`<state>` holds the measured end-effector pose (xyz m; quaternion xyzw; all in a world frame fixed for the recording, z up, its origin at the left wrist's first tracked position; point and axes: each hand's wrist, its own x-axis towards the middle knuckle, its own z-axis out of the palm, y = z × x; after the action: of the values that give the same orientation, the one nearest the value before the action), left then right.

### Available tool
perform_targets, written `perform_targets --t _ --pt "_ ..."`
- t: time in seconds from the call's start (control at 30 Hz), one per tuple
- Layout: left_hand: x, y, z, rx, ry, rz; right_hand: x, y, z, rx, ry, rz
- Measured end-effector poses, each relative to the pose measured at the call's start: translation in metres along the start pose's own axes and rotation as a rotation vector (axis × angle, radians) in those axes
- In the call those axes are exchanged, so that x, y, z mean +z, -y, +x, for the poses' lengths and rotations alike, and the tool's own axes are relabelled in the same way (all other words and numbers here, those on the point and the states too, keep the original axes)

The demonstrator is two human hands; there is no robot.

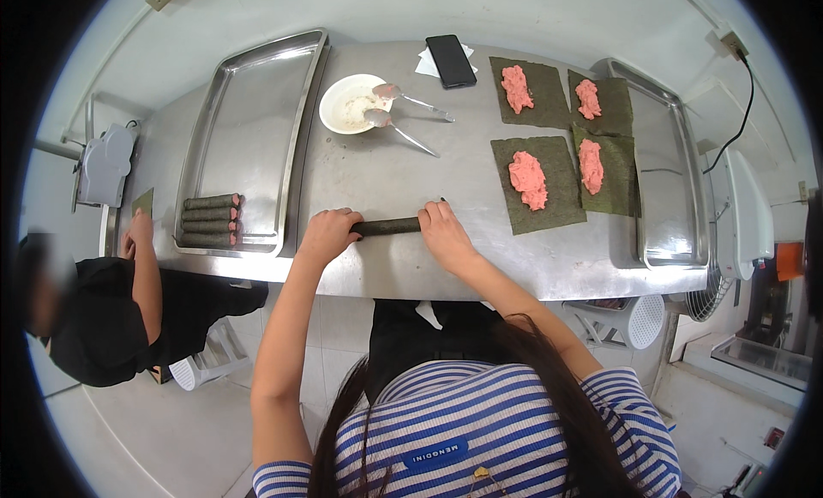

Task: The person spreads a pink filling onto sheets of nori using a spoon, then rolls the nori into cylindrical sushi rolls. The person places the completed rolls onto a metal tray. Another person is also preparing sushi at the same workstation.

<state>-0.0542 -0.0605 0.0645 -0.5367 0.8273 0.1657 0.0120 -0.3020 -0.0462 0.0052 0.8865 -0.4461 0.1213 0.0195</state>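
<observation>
A dark seaweed roll [387, 227] lies across the metal table in front of me. My left hand [330, 232] is closed around its left end, and my right hand [443, 234] grips the right end. To the right are several flat seaweed sheets [561, 213], each with a mound of pink filling [528, 180] on it. Several finished seaweed rolls [208, 226] lie stacked side by side in the near end of the left metal tray [249, 129], pink showing at their right ends.
A white bowl [334, 99] with pale paste holds two spoons [410, 140]. Behind it a black phone [451, 61] rests on white paper. Another metal tray [673, 254] stands at the right, partly under seaweed. A co-worker's hand [135, 237] touches a seaweed piece at far left.
</observation>
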Motion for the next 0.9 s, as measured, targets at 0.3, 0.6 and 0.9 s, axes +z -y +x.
perform_targets --t 0.3,0.6,0.9 --pt "0.021 -0.037 0.017 0.062 -0.104 -0.072 -0.001 -0.005 -0.002 -0.002 0.000 0.067" --pt "0.019 -0.040 0.017 0.047 -0.070 -0.028 -0.029 -0.057 0.012 0.218 0.332 0.425" --pt "0.026 -0.075 0.039 0.164 -0.108 -0.036 0.030 -0.080 0.148 0.344 -0.013 0.425"
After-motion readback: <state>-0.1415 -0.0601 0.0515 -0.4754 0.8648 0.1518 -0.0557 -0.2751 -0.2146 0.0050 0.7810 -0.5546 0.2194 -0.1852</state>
